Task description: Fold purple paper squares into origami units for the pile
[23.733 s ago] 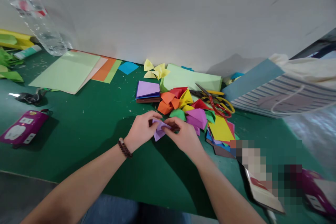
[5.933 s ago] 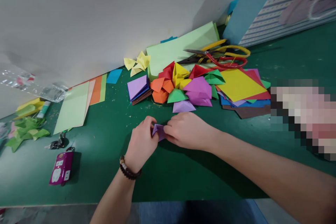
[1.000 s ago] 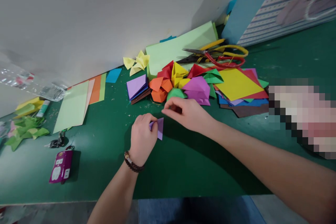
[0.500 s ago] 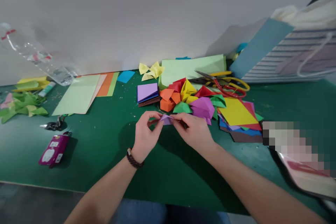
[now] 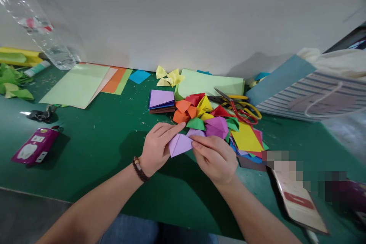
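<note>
Both my hands hold a folded lilac paper piece [image 5: 180, 145] just above the green table mat [image 5: 108, 133]. My left hand [image 5: 157, 146], with a bead bracelet at the wrist, grips its left side with fingers laid along the top edge. My right hand [image 5: 214, 156] pinches its right side. Just behind lies a heap of folded paper shapes [image 5: 203, 116] in orange, red, yellow, green and purple.
A stack of square sheets [image 5: 161, 100] and flat coloured sheets [image 5: 247, 139] flank the heap. Scissors [image 5: 240, 108] lie behind, by a striped paper bag [image 5: 311, 97]. Large pale sheets [image 5: 77, 85], a plastic bottle [image 5: 42, 30], a purple card [image 5: 32, 146] and green scraps [image 5: 13, 84] sit left.
The lilac piece has been lifted and turned so that its flat face shows between both hands. The view has tilted slightly down and right.
</note>
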Action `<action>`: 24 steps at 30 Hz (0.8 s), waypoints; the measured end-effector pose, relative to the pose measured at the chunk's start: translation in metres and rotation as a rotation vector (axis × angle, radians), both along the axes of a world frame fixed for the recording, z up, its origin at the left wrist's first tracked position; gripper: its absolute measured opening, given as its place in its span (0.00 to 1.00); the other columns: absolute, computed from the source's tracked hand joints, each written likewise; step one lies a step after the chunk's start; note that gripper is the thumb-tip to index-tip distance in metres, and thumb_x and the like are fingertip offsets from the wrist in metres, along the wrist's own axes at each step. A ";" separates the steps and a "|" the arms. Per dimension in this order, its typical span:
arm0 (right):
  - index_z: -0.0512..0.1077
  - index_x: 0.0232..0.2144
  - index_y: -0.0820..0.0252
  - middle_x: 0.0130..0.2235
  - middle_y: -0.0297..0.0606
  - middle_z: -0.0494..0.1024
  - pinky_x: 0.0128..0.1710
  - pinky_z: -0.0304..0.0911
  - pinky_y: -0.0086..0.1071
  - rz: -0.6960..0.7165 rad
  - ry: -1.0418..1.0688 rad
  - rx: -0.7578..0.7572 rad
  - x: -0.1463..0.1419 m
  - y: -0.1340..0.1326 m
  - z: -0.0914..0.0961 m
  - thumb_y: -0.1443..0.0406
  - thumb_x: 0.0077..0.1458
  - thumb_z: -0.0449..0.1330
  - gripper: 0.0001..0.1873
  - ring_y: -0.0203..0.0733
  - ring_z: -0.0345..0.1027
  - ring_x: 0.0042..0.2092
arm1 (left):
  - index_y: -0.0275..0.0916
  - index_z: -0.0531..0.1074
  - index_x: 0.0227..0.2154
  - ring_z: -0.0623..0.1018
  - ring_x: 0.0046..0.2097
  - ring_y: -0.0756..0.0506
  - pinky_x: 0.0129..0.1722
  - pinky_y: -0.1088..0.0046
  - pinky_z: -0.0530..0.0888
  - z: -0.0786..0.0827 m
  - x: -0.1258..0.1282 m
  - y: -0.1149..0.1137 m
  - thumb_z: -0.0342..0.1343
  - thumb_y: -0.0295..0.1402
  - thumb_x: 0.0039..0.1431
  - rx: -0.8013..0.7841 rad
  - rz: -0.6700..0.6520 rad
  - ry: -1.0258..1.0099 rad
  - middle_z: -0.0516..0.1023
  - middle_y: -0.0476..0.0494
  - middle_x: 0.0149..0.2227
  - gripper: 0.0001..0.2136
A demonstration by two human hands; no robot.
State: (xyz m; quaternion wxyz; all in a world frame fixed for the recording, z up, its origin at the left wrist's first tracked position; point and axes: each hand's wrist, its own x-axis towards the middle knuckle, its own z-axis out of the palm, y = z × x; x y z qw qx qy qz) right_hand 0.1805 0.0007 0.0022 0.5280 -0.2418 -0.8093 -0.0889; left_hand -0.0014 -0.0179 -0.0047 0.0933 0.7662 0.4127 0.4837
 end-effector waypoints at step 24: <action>0.69 0.52 0.54 0.44 0.41 0.79 0.40 0.73 0.35 0.307 0.224 -0.905 -0.007 0.001 0.001 0.62 0.52 0.65 0.24 0.41 0.75 0.41 | 0.48 0.63 0.59 0.68 0.54 0.41 0.53 0.58 0.67 0.001 -0.008 0.006 0.51 0.29 0.63 0.144 0.122 0.194 0.72 0.41 0.54 0.21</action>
